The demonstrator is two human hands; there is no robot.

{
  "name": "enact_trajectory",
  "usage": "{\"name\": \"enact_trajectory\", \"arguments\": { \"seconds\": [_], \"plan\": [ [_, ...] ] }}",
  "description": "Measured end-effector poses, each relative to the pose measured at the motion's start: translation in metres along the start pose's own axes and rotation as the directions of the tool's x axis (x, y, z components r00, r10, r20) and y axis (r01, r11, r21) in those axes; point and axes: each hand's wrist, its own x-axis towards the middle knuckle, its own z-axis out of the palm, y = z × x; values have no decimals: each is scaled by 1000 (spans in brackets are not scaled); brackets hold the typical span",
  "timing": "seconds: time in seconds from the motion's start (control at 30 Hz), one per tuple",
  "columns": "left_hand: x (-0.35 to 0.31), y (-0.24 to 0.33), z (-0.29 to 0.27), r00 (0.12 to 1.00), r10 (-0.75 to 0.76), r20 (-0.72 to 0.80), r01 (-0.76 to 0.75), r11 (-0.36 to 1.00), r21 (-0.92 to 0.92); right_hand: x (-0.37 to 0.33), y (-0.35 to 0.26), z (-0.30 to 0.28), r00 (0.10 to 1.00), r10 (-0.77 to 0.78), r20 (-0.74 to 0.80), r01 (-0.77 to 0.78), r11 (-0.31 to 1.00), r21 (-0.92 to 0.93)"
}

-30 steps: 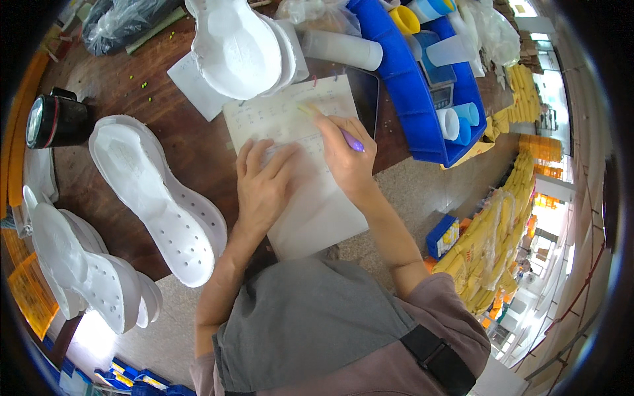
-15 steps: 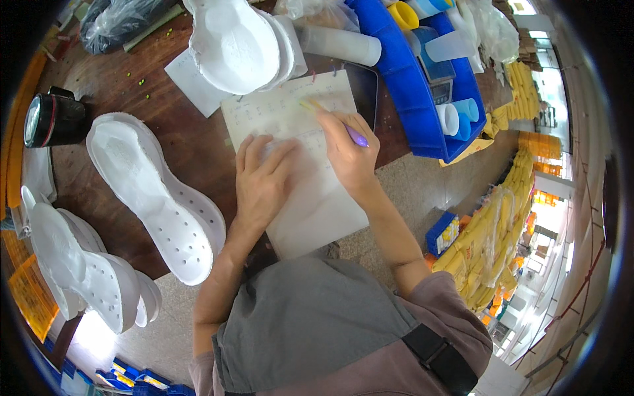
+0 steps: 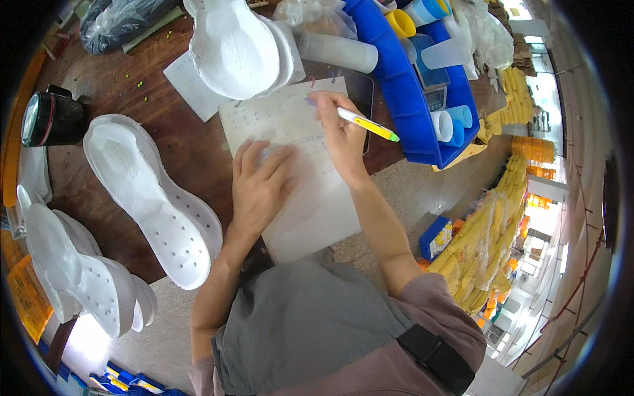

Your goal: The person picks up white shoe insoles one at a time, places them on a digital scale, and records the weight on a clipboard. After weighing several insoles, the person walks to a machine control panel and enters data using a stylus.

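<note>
An open notebook [image 3: 310, 214] with handwritten lines on its upper part lies on the brown table. My right hand [image 3: 343, 135] is closed round a pen [image 3: 368, 125] over the upper right of the page. The pen's white and yellow barrel points down to the right and has a green end; a bit of purple shows by my fingertips. Flat on the page's left side rests my left hand [image 3: 254, 188], fingers stretched out and holding nothing. White shoe-shaped foam pieces [image 3: 234, 49] sit above the notebook, overlapping a sheet of paper [image 3: 191, 86].
More perforated white foam shoe pieces [image 3: 155, 204] lie left of my arm, others [image 3: 79, 270] at the table's edge. A black cylinder [image 3: 53, 119] stands beyond them. On the right, a blue bin [image 3: 389, 86] holds cups; a translucent tube [image 3: 340, 51] lies beside it. Yellow sacks [image 3: 482, 244] are farther off.
In my right hand the pen has been turned: its yellow-green end now points out to the lower right, where the purple end was. My left hand stays on the page.
</note>
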Motion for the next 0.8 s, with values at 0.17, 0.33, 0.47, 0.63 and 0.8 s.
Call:
{"name": "enact_trajectory", "arguments": {
  "seconds": [0.17, 0.33, 0.47, 0.63, 0.8],
  "plan": [
    [0, 0, -1, 1000, 1, -1, -1, 1000, -5, 2, 15, 12, 988, -2, -152, -5, 999, -46],
    [0, 0, -1, 1000, 7, 6, -7, 1000, -11, 4, 21, 13, 987, -29, -155, 5, 988, -154],
    [1, 0, -1, 1000, 5, 5, -4, 1000, -19, 4, 15, 16, 987, -13, -162, -14, 987, -161],
    [0, 0, -1, 1000, -3, 10, 3, 1000, -22, 5, 11, 17, 986, -15, -165, -16, 982, -187],
    [1, 0, -1, 1000, -4, 6, 4, 1000, -25, 5, 17, 17, 980, -72, -183, 32, 976, -215]
  ]
}}
